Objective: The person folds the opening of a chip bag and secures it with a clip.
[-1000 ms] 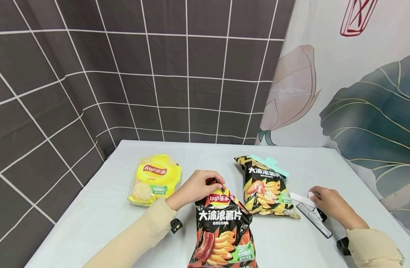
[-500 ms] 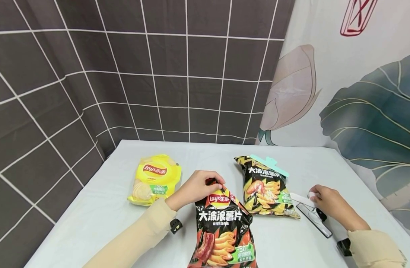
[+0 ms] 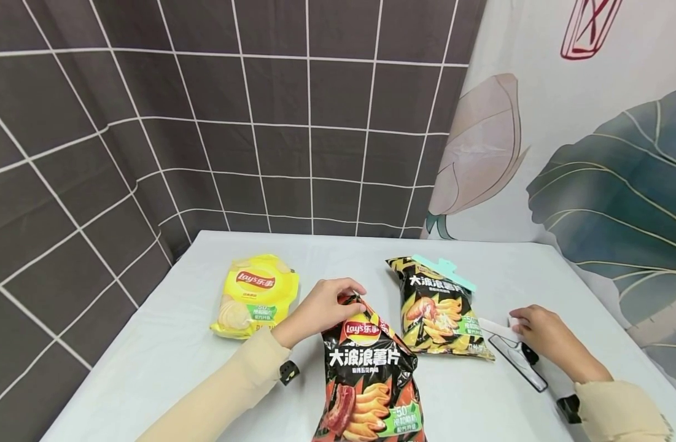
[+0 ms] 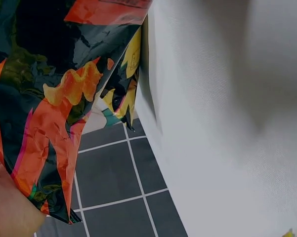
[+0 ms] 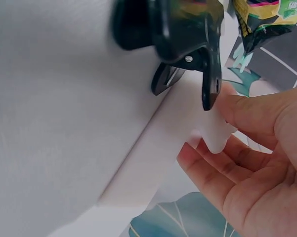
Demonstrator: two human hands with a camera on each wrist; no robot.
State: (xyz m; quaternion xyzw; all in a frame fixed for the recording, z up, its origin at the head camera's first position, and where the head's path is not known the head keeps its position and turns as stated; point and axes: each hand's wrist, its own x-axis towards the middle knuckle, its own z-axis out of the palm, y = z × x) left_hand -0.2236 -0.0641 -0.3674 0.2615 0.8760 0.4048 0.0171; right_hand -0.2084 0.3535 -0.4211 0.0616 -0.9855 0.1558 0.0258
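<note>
My left hand (image 3: 320, 310) pinches the gathered top corner of a black-and-red bag of potato chips (image 3: 365, 380), which stands at the front middle of the table. Its crinkled foil (image 4: 49, 128) fills the upper left of the left wrist view. To the right, my right hand (image 3: 555, 344) has thumb and fingers around the tab of a white bag clip (image 5: 158, 143). The clip's long flat bar lies along the tabletop. Right beside it sits a black-edged bag clip (image 3: 519, 362), with its black handle (image 5: 180, 29) large in the right wrist view.
A black-and-yellow chip bag (image 3: 439, 313) lies behind, with a teal bag clip (image 3: 444, 271) across its top. On the left lies a yellow chip bag (image 3: 257, 294). The white-covered table (image 3: 338, 252) ends at a dark gridded curtain (image 3: 271, 153).
The black-and-red bag's top and my left hand have shifted very slightly. My right hand stays at the white bag clip, nearly still.
</note>
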